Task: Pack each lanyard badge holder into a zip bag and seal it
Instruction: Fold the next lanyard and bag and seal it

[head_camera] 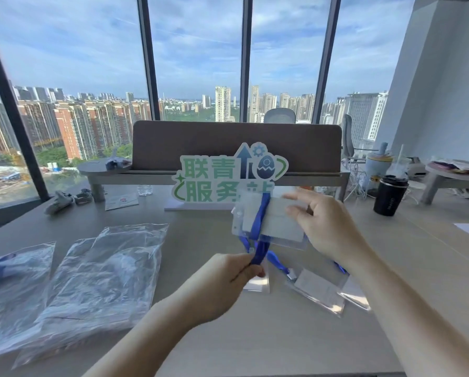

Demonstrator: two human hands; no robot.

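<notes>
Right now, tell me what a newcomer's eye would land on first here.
Probably the badge holder lifted at centre by the right hand, its blue lanyard wound around it and pinched below by the left hand. Then the green-lettered sign standing just behind it, and the clear zip bags spread on the table's left.

Clear glossy plastic is seen in the zip bags [97, 270] and badge holder [268, 221]; the lanyard [259, 227] is blue woven cloth.

Bare desk [268, 336] lies open between zip bags [97, 270] at left and spare badge holders [320, 291] at right; a sign [222, 176] blocks the far side.
</notes>
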